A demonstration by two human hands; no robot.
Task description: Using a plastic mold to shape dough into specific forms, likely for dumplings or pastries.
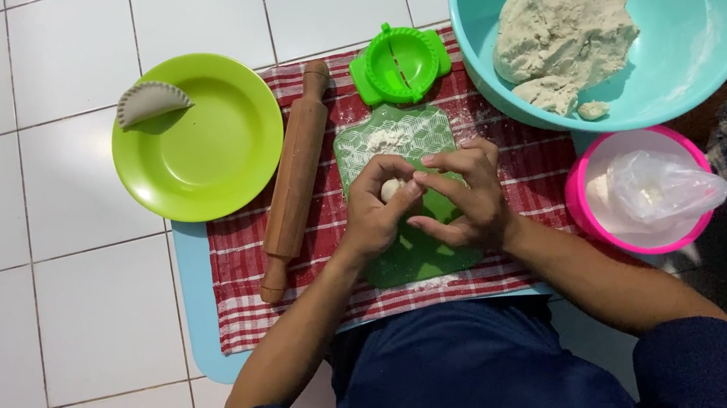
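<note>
Overhead, head view only. Small dough ball [392, 189] sits pinched between both hands, directly over the green cutting board [398, 143], approx. centre of the red checked cloth [238, 256].

L hand [374, 207]: fingers curled round the ball from the left side, thumb on top; closed on it. R hand [467, 196]: fingertips meet the ball from the right, palm cupped, also on it. Neither hand nearer; the ball lies at the seam between them, just ahead of the body. Ball roundish, no clear long axis; mostly hidden by fingers.

Around: wooden rolling pin [295, 181] lies to the L of the board, long axis diagonal, far end toward upper R, near the L hand but apart. Green dumpling press [400, 64] beyond the board, open flat. Lime plate [205, 152] far L w/ one folded dumpling [151, 102] on its rim. Teal bowl [715, 52] w/ dough mass [563, 34] upper R. Pink bowl [578, 196] w/ plastic bag [655, 187] just R of the R wrist.
</note>
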